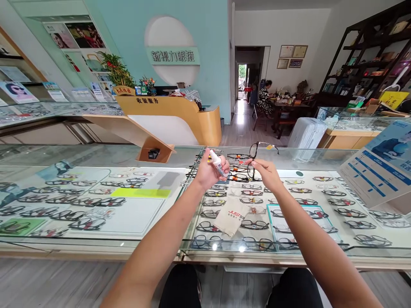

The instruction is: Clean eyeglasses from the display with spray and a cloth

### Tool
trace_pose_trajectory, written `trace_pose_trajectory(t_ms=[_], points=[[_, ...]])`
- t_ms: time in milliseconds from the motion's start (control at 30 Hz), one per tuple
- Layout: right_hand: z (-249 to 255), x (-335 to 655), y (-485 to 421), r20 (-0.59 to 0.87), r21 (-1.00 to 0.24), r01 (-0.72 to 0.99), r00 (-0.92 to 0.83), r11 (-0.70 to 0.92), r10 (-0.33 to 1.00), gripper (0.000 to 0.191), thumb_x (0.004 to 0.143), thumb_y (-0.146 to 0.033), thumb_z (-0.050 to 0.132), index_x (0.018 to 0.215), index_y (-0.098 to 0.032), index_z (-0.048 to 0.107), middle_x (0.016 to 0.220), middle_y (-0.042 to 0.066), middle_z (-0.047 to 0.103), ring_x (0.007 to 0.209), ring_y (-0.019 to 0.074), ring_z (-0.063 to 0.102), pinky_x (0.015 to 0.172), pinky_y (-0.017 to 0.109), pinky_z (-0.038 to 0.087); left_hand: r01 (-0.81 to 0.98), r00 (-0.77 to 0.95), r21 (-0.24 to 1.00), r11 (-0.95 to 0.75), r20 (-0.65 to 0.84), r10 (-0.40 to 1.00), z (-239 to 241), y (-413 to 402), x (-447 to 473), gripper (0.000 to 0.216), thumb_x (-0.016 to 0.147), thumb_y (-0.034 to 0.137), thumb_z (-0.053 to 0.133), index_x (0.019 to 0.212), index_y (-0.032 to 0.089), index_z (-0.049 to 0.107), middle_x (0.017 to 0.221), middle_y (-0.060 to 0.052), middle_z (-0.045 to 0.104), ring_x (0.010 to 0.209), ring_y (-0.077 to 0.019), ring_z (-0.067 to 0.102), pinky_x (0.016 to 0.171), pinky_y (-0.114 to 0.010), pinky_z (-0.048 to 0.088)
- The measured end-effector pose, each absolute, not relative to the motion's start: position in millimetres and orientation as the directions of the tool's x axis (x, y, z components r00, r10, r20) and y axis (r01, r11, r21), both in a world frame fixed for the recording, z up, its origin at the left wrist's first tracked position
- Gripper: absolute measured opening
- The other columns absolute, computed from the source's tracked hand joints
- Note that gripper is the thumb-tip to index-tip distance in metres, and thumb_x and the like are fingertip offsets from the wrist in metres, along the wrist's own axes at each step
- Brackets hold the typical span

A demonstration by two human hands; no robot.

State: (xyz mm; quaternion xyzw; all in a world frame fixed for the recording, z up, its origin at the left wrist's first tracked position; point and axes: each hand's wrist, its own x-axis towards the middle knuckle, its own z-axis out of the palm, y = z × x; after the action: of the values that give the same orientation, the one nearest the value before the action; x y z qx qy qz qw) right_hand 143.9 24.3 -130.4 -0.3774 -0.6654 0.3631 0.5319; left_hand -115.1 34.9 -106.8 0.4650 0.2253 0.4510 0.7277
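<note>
My left hand [205, 174] is wrapped round a small white spray bottle [216, 159] whose nozzle points up and away from me. My right hand [267, 173] pinches a pair of black-rimmed eyeglasses [253, 150] near the middle of the frame. The glasses are held on edge, one lens above the other, with a temple arm reaching to the right. Both hands are above the glass display counter [173, 160], the bottle a short way left of the glasses. Nearer to me, a beige cloth [228, 217] with red lettering lies on the counter.
Several eyeglass frames [239, 176] lie in rows by my hands, and more are under the glass. A wooden stand [156, 147] is at the left, a printed sign [379, 162] at the right. Beyond are a cash desk [210, 124], a wrapped suitcase [306, 133] and a seated person [265, 99].
</note>
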Motion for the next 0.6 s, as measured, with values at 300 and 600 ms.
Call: trace_pose_trajectory(t_ms=[300,600], points=[[-127,133,10,0.323,-0.921,0.075,-0.402,0.382,0.857,0.054,0.099,-0.074,0.071,0.101,-0.023,0.089,0.108,0.008,0.084,0.106,0.0296,0.072,0.106,0.045,0.053,-0.079,0.342,0.979,-0.186,0.202,0.918,-127,41,-103,0.077,0.078,0.097,0.061,0.065,0.022,0.06,0.063,-0.003,0.053,0.058,-0.0149,0.043,0.047,-0.026,0.028],[-122,129,2,0.278,-0.934,0.04,-0.541,0.355,0.794,0.053,0.102,-0.072,0.07,0.108,-0.024,0.091,0.114,0.008,0.085,0.111,0.0295,0.072,0.106,0.043,0.054,0.121,0.409,0.951,-0.284,0.213,0.887,-128,38,-102,0.074,0.088,0.091,0.053,0.06,0.022,0.053,0.06,-0.003,0.051,0.055,-0.0141,0.041,0.048,-0.027,0.027]])
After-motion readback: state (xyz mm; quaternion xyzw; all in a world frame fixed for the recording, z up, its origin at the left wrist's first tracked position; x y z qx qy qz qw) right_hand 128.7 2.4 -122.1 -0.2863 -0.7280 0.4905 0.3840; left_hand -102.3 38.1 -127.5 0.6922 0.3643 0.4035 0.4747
